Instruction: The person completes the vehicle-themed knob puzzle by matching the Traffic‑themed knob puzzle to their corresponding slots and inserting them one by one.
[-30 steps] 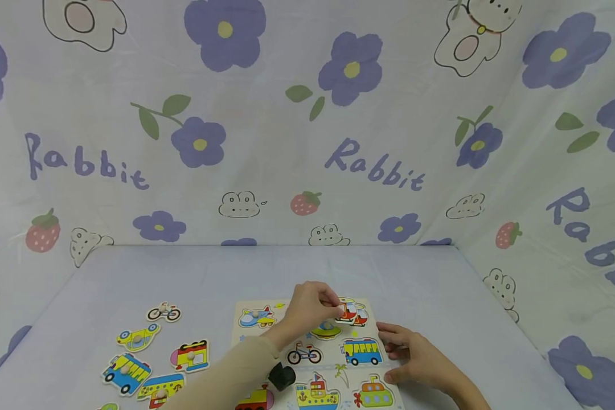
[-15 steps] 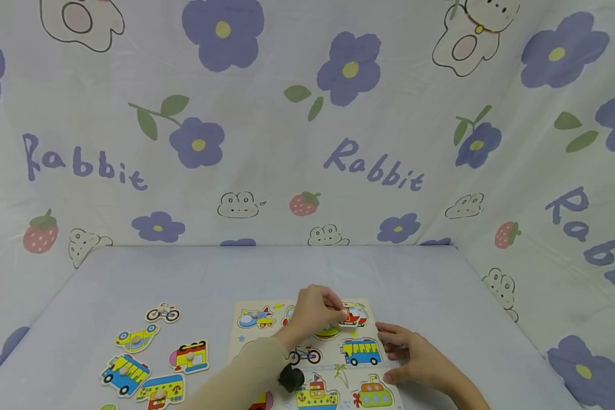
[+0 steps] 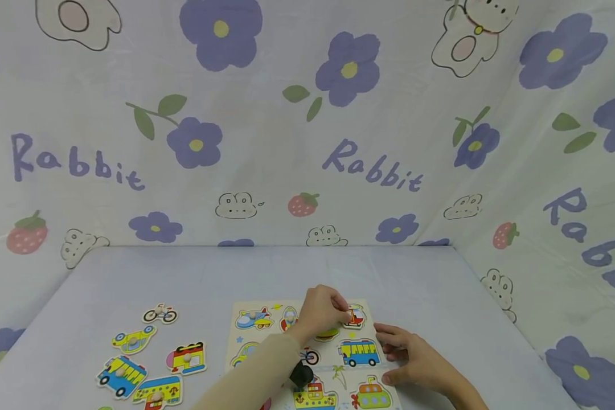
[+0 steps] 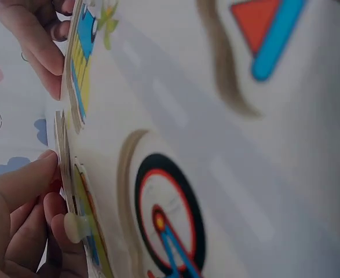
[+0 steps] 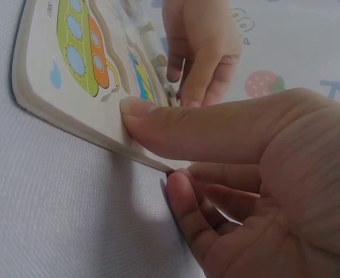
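In the head view, my left hand (image 3: 323,312) pinches a red-and-white helicopter puzzle piece (image 3: 356,318) over the far right corner of a wooden puzzle board (image 3: 361,371). The fingers cover the piece's left side. From the left wrist view, a piece is held at the board's edge beside a knobbed piece (image 4: 91,229). My right hand (image 3: 415,359) holds the board's right edge. In the right wrist view its thumb (image 5: 198,130) lies on top, its fingers curled at the edge. Airplane (image 3: 253,319) and rocket (image 3: 289,319) pieces with knobs sit in the board.
Loose knobbed pieces lie left of the board: a bicycle (image 3: 160,314), a yellow car (image 3: 134,340), a blue bus (image 3: 122,376), a train (image 3: 187,359) and a ship (image 3: 158,393). My left forearm (image 3: 258,373) crosses the board. A patterned cloth wall (image 3: 266,171) stands behind.
My left hand has moved slightly right with the helicopter piece, which has come over the printed helicopter. My right hand stays at the board's edge.
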`<state>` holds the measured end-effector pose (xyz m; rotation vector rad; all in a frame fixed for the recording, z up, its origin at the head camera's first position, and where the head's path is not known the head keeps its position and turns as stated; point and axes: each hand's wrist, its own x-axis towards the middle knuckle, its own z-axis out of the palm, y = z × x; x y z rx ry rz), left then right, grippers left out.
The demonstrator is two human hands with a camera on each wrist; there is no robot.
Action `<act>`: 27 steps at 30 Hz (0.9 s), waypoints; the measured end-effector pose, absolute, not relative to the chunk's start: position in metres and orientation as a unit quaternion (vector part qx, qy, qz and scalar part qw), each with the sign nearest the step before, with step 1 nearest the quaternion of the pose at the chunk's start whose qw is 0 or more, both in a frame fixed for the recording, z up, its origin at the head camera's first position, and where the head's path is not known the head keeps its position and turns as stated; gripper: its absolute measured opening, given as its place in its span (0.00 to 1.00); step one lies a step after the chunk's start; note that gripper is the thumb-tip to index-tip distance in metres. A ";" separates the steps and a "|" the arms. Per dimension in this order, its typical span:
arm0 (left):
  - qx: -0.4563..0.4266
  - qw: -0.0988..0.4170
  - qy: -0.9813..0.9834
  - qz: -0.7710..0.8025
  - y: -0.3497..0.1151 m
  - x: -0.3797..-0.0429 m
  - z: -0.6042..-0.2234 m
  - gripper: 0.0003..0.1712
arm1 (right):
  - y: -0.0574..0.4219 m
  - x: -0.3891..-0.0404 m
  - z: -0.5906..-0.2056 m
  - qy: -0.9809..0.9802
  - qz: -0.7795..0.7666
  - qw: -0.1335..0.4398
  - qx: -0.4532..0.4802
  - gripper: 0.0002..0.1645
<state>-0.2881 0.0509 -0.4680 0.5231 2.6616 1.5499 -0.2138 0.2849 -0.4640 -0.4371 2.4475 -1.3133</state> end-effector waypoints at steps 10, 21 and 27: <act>0.148 0.003 0.858 0.493 0.057 -0.289 -0.472 0.07 | 0.285 -0.216 -0.465 0.862 -0.456 0.164 -0.152 0.51; 0.144 0.025 0.870 0.470 0.067 -0.287 -0.467 0.08 | 0.290 -0.216 -0.468 0.864 -0.449 0.164 -0.160 0.51; 0.155 0.028 0.890 0.428 0.062 -0.291 -0.461 0.11 | 0.287 -0.216 -0.467 0.861 -0.453 0.166 -0.158 0.51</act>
